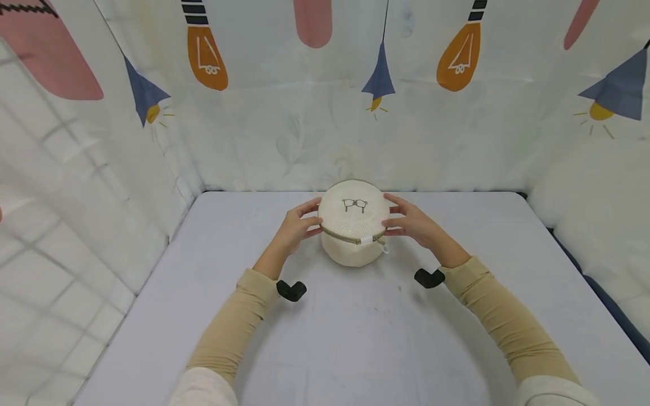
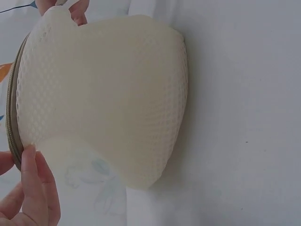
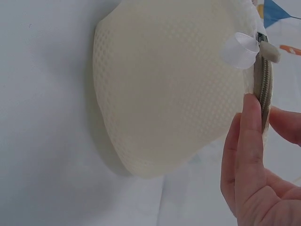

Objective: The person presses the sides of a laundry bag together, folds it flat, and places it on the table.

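A cream mesh laundry bag [image 1: 354,252] stands at the far middle of the table, round, with a flat top [image 1: 350,217] that bears a printed pair of glasses. My left hand [image 1: 296,228] pinches the left side of its top rim; in the left wrist view, thumb and fingers [image 2: 35,188] meet at the zipped edge. Opposite, my right hand [image 1: 418,225] pinches the rim's right side. The right wrist view shows the olive zipper [image 3: 264,89], its pull tab [image 3: 269,52] and a white loop [image 3: 241,51] just above the fingertips. The bag's inside is hidden.
A pale cloth covers the table [image 1: 345,338]. Behind it hangs a white curtain [image 1: 244,141] printed with lamps and bulbs, and a white side wall [image 1: 66,254] rises at the left. Black pieces [image 1: 291,291] sit at both wrists.
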`<action>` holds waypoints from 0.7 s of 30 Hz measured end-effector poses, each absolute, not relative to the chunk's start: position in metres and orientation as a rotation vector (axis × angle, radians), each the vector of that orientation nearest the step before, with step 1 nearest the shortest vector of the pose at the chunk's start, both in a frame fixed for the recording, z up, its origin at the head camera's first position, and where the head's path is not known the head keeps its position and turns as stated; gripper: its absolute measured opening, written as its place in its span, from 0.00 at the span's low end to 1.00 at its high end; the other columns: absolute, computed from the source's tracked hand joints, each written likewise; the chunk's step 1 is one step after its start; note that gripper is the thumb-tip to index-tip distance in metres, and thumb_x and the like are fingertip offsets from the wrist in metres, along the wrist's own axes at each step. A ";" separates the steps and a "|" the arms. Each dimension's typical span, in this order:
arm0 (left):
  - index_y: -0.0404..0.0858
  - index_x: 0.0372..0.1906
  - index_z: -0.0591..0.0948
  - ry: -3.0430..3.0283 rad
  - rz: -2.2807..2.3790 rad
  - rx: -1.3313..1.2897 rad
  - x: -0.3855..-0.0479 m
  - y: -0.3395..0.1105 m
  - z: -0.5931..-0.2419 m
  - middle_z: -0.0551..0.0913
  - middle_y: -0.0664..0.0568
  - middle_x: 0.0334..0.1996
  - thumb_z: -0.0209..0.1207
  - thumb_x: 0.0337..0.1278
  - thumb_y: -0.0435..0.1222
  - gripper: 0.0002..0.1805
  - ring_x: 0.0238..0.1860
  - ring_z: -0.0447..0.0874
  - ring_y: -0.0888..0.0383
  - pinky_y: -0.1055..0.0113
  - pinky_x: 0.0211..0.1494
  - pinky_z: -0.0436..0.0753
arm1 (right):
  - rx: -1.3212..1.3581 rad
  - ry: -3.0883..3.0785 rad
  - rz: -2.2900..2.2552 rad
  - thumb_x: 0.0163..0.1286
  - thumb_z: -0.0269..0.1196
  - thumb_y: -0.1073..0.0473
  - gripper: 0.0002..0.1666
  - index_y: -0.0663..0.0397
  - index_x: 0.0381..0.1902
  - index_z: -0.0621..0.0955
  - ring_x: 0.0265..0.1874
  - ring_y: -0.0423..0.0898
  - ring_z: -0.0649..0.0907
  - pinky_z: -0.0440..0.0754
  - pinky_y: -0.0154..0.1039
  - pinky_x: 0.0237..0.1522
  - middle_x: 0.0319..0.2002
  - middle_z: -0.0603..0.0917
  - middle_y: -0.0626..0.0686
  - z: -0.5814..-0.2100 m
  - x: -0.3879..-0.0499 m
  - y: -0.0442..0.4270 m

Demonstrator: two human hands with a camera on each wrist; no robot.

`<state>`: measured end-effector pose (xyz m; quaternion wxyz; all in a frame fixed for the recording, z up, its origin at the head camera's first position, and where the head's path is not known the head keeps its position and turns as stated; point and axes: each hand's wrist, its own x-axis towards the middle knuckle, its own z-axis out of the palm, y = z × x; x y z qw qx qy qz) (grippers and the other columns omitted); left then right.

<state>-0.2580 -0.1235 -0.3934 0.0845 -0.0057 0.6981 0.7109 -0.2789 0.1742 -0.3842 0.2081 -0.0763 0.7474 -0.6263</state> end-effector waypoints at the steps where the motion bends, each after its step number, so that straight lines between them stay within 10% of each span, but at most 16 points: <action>1: 0.39 0.76 0.69 2.075 2.124 -0.027 -0.258 -0.124 -0.395 0.69 0.42 0.70 0.57 0.67 0.23 0.33 0.59 0.76 0.50 0.60 0.59 0.84 | -0.211 2.080 -1.738 0.73 0.60 0.74 0.51 0.48 0.84 0.49 0.51 0.51 0.78 0.85 0.42 0.54 0.71 0.59 0.68 -0.385 -0.279 0.174; 21: 0.40 0.76 0.70 2.089 2.107 -0.050 -0.261 -0.125 -0.405 0.70 0.43 0.69 0.57 0.67 0.23 0.33 0.59 0.76 0.49 0.62 0.57 0.85 | -0.209 2.056 -1.738 0.73 0.59 0.75 0.51 0.51 0.84 0.47 0.56 0.55 0.77 0.85 0.43 0.54 0.73 0.57 0.71 -0.397 -0.280 0.170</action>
